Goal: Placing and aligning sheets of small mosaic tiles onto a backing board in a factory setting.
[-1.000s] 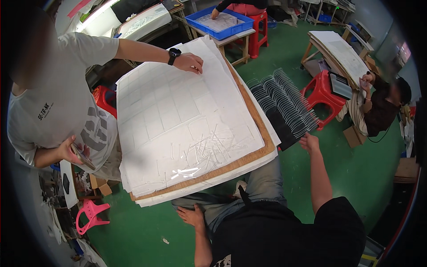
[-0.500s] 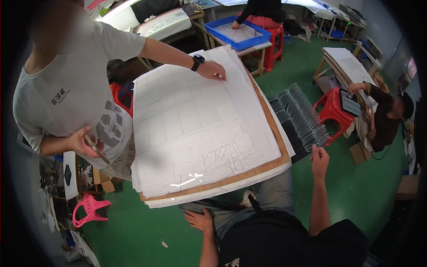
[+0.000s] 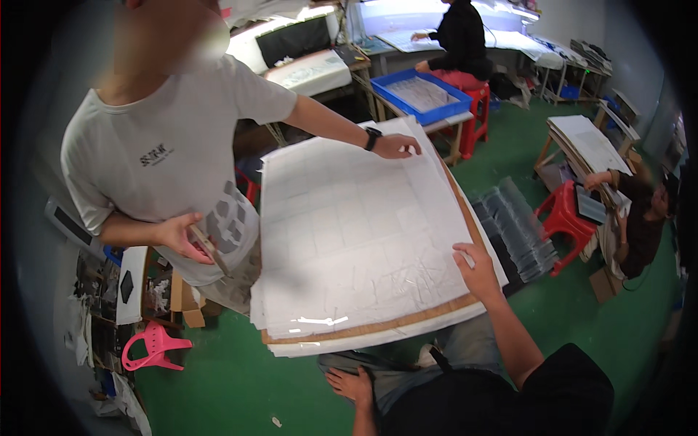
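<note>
**White sheets on a board, two people at the stack**

Right hand (image 3: 476, 270), fingers spread flat, now presses the near-right edge of the white sheet stack (image 3: 356, 232); earlier it hung off the edge. Left hand (image 3: 351, 384) rests open on the knee. One brown board (image 3: 363, 330) underneath. A co-worker's hand (image 3: 396, 146) holds the far corner. Two red stools (image 3: 563, 214) stand around.

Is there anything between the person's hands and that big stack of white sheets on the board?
Nothing visible for the right hand: it already rests on the right edge of the large stack of white sheets. The left hand lies apart, on the grey-trousered knee below the stack's near edge; only open air separates them.
</note>
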`<control>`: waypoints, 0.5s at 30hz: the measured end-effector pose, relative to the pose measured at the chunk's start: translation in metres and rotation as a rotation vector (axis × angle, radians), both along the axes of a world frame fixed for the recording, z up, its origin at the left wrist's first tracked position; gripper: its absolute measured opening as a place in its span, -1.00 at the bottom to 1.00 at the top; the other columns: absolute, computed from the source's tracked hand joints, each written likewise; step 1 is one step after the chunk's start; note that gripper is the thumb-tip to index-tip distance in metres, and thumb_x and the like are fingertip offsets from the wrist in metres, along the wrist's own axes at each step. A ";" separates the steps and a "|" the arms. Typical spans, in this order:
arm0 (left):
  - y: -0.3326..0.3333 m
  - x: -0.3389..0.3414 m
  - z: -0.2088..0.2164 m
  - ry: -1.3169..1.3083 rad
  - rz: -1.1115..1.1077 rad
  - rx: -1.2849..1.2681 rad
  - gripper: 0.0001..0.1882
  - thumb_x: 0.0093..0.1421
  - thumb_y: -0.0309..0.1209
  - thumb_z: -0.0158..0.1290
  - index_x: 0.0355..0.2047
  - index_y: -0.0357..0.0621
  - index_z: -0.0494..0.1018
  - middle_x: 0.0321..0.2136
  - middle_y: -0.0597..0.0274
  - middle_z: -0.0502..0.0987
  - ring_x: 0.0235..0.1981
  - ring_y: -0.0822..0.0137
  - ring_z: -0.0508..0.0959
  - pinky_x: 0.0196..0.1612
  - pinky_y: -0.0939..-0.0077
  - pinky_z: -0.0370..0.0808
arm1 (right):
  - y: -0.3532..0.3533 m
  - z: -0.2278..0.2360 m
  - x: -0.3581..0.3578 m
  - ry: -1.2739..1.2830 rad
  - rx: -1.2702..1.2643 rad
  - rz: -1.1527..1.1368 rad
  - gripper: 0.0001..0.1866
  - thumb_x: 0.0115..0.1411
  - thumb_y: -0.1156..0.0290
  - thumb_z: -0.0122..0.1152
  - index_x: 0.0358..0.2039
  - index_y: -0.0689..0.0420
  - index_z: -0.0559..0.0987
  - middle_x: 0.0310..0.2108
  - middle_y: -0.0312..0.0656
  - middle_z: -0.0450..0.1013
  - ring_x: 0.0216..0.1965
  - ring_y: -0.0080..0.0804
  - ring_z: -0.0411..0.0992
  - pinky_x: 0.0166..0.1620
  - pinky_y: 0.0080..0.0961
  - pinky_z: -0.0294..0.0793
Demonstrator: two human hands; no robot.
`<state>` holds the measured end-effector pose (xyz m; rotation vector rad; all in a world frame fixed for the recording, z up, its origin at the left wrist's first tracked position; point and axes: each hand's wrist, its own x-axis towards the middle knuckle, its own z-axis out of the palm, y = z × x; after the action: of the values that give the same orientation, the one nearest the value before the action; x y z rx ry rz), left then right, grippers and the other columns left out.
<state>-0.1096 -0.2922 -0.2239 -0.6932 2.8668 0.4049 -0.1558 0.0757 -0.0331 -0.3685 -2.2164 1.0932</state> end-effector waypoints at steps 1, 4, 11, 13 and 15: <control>0.002 -0.001 0.000 0.020 0.009 0.002 -0.06 0.01 -0.07 0.07 0.25 -0.42 -0.05 0.27 -0.28 -0.05 0.29 -0.09 -0.03 0.23 0.06 0.00 | 0.000 -0.005 -0.003 0.020 0.002 0.009 -0.81 0.14 0.49 0.11 -0.25 0.30 0.53 -0.29 -0.14 0.51 -0.27 -0.33 0.45 -0.16 -0.53 0.42; 0.001 0.007 -0.008 0.017 0.021 0.017 -0.06 0.01 -0.08 0.06 0.24 -0.44 -0.04 0.26 -0.30 -0.05 0.29 -0.11 -0.03 0.23 0.05 0.00 | -0.010 -0.026 -0.006 -0.047 -0.085 0.035 -0.78 0.15 0.50 0.08 -0.19 0.29 0.53 -0.17 -0.08 0.49 -0.12 -0.21 0.43 -0.03 -0.46 0.39; 0.005 0.003 -0.004 0.007 0.008 0.005 -0.07 0.01 -0.09 0.06 0.23 -0.46 -0.03 0.26 -0.31 -0.05 0.29 -0.11 -0.04 0.22 0.04 0.00 | -0.012 -0.030 -0.002 -0.060 -0.122 0.015 -0.75 0.18 0.51 0.06 -0.14 0.29 0.53 -0.09 -0.09 0.47 -0.04 -0.24 0.41 0.05 -0.50 0.35; 0.004 0.002 -0.004 0.000 0.004 -0.002 -0.07 0.01 -0.09 0.06 0.23 -0.47 -0.04 0.26 -0.31 -0.06 0.29 -0.11 -0.05 0.22 0.04 0.00 | -0.013 -0.036 -0.004 -0.021 -0.087 0.014 -0.76 0.17 0.51 0.07 -0.15 0.29 0.52 -0.10 -0.08 0.48 -0.04 -0.22 0.41 0.04 -0.47 0.36; 0.005 0.001 -0.005 -0.007 0.002 -0.008 -0.07 0.01 -0.09 0.06 0.23 -0.47 -0.04 0.27 -0.30 -0.06 0.29 -0.11 -0.05 0.22 0.05 0.00 | -0.012 -0.040 -0.005 0.017 -0.050 0.014 -0.77 0.16 0.52 0.07 -0.17 0.30 0.52 -0.12 -0.07 0.48 -0.04 -0.19 0.42 0.04 -0.44 0.37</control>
<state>-0.1084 -0.2874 -0.2287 -0.6968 2.8631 0.3899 -0.1605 0.0640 -0.0728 -0.3641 -2.1825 1.1574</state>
